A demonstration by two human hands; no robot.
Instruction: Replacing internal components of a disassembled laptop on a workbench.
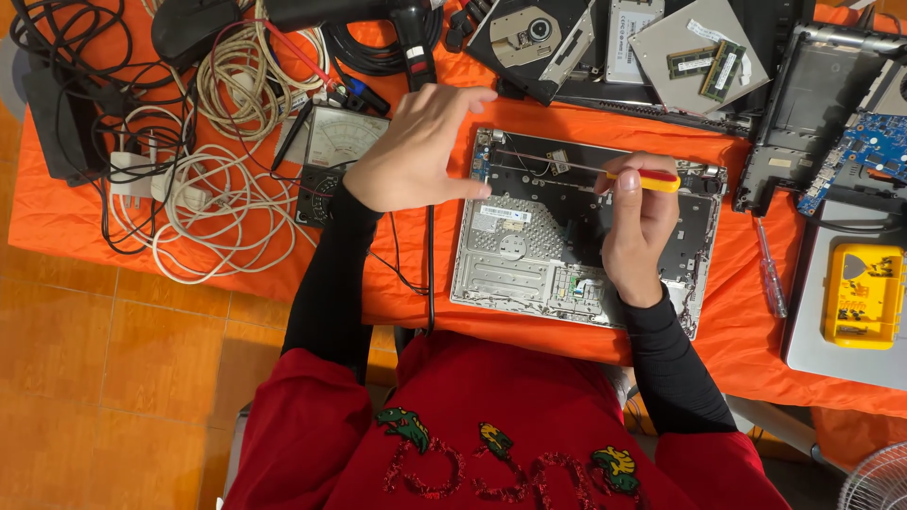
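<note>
- The right hand (639,231) has its fingers closed around a screwdriver (644,177) with a yellow and red handle, held level, its thin shaft running left across the upper part of the opened laptop base (529,255).
- The left hand (416,151) rests at the upper left corner of that base, fingers loosely curled and holding nothing, thumb lying along the left edge.
- The laptop base lies in the middle of the counter (737,312), which is covered in orange cloth, with its inner metal side up.
- An analog multimeter (333,142) sits just left of the left hand, beside a tangle of white cables (208,203).
- A 2nd screwdriver (770,274) with a clear handle lies right of the base, near a yellow bit case (862,295).
- 2 memory modules (709,64) lie on a grey panel at the top.
</note>
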